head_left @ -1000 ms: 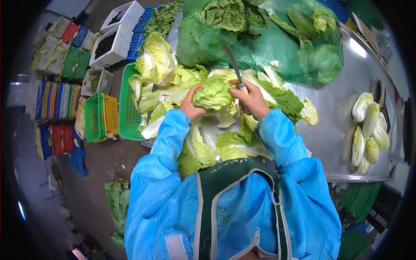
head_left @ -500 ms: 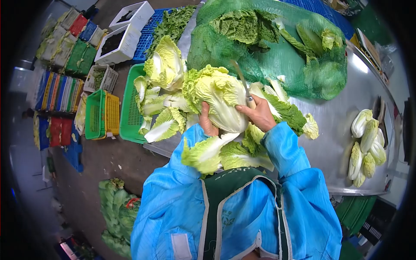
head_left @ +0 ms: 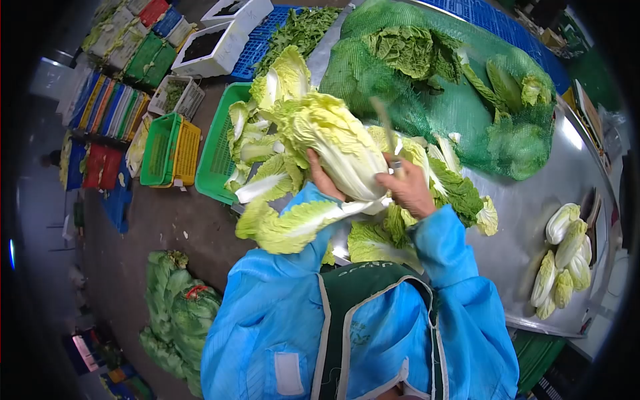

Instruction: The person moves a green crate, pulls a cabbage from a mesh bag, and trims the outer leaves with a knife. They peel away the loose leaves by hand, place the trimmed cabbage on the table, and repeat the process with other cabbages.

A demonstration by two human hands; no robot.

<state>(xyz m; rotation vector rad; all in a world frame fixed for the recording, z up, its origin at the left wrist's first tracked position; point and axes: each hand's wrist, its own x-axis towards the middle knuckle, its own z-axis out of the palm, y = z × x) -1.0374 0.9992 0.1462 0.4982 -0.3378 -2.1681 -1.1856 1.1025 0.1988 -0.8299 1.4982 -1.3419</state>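
Note:
A pale yellow-green napa cabbage (head_left: 337,143) is held up over the metal table, its base toward me. My left hand (head_left: 324,176) supports it from the left and below. My right hand (head_left: 408,187) is wrapped round the handle of a knife (head_left: 398,168), its thumb at the cabbage's base and the blurred blade pointing up. A large outer leaf (head_left: 293,223) hangs out to the left from the base, over my left sleeve. Loose leaves (head_left: 457,197) lie to the right of the hands, with another leaf (head_left: 373,245) below them.
A green mesh sack (head_left: 440,87) with cabbages lies at the table's back. A green crate (head_left: 217,157) stands left of loose leaves. Several small cabbages (head_left: 563,257) lie on the metal table (head_left: 510,267) at right. Filled sacks (head_left: 177,313) rest on the floor.
The outer leaf has swung out left and now stretches from the cabbage's base. The cabbage is tilted more, and my right hand with the knife is lower and nearer its base. The view has shifted.

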